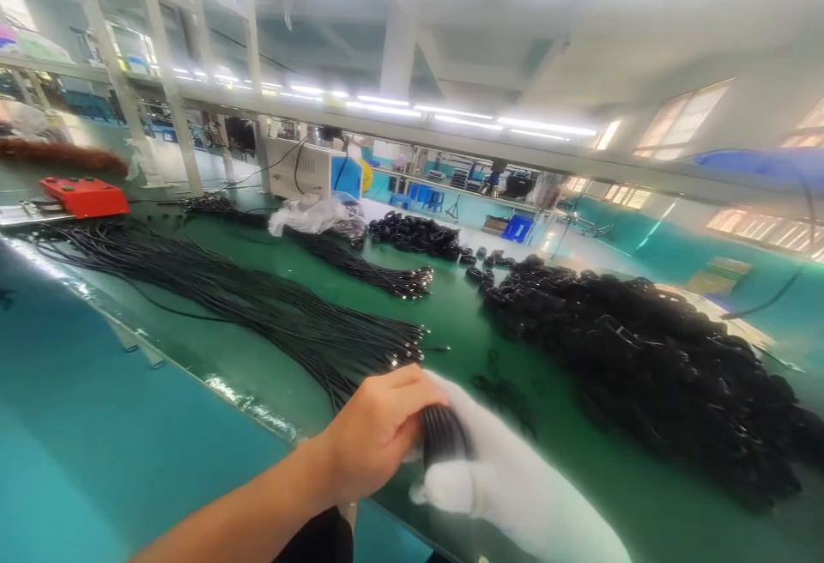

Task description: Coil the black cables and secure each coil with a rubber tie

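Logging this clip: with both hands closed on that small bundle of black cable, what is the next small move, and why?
Probably carry the coiled cable bundle right onto the heap of coiled cables. The left hand and the white-gloved right hand both grip it above the green table, it already looks wound, and the straight cables lie to the left.

Factory floor, cable assembly line. A long green workbench [463, 323] is running through the hall, loaded with loose black cables [257, 305] laid out in bundles and a big heap of coiled cables [650, 357] piling up on the right. A red tool [85, 196] is sitting at the far left end, a white machine box [302, 168] standing further back. Rows of fluorescent tube lights [451, 112] are glowing on overhead racks, blue plastic crates [518, 227] and more benches showing behind. Teal painted floor [96, 443], metal frame uprights [168, 82].
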`<act>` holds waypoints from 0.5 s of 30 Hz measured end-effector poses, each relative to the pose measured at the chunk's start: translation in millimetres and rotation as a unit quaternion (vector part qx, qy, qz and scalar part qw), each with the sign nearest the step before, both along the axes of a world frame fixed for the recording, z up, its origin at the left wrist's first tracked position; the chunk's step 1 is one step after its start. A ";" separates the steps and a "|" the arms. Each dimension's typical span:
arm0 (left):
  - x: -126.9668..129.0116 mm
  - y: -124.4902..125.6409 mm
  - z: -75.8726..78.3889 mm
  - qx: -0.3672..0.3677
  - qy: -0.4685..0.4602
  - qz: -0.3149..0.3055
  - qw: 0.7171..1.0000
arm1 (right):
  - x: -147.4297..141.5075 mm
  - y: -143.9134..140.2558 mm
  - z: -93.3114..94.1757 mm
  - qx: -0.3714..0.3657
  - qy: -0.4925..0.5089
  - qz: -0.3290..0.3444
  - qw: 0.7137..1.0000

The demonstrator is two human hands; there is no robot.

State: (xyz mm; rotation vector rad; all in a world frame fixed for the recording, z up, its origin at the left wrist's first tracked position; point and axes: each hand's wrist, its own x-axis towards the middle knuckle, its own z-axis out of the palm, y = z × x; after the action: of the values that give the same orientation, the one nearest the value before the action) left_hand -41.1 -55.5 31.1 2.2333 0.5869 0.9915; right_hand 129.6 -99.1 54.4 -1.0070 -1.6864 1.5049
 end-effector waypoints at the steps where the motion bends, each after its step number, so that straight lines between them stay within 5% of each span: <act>1: 1.3 0.9 0.3 -0.012 0.002 0.003 1.000 | -1.6 3.4 -1.9 -0.010 0.009 0.006 1.000; 7: 10.4 10.4 1.5 -0.042 0.038 0.066 0.996 | 1.5 25.5 -30.4 -0.089 0.132 0.009 0.987; 11: 16.6 17.5 1.7 -0.126 0.043 0.123 0.983 | 9.5 37.1 -44.0 -0.139 0.231 0.030 0.962; 15: 25.3 23.0 -1.8 -0.152 0.058 0.165 0.973 | 15.9 42.9 -53.5 -0.167 0.241 0.035 0.955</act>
State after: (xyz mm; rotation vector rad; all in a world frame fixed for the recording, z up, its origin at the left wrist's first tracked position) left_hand -15.8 -32.5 29.3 1.9655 1.1118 0.8618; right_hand 145.5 -56.1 0.9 -0.6657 -1.1568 1.9386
